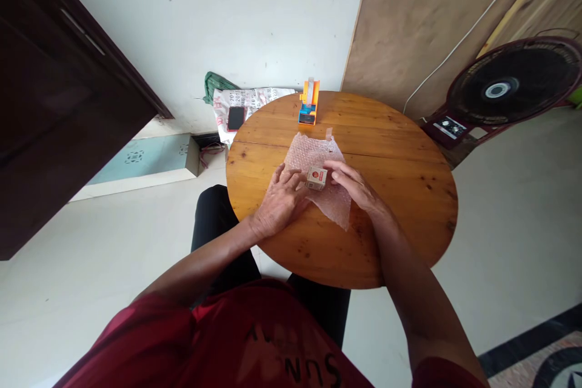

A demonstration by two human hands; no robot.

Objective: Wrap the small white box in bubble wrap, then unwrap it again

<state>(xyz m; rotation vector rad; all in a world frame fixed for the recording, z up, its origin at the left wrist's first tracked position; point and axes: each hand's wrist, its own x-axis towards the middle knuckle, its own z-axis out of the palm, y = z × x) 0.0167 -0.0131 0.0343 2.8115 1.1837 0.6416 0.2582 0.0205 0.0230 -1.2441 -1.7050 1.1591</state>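
A small pale box (317,177) with a red printed label rests on a sheet of bubble wrap (305,150) laid out on the round wooden table. To the left of the box, my left hand (282,199) lies over the wrap's edge, fingers apart and fingertips close to the box. My right hand (353,185) is on the other side, its fingers stretched toward the box; whether they touch it I cannot tell. A strip of clear tape (328,133) sticks up at the wrap's far edge.
An orange and blue tape dispenser (308,106) stands near the far rim of the wooden table (409,194). Behind the table's left edge, a phone (236,118) lies on a printed white sack (268,96). A round black fan-like appliance (500,91) stands at the right.
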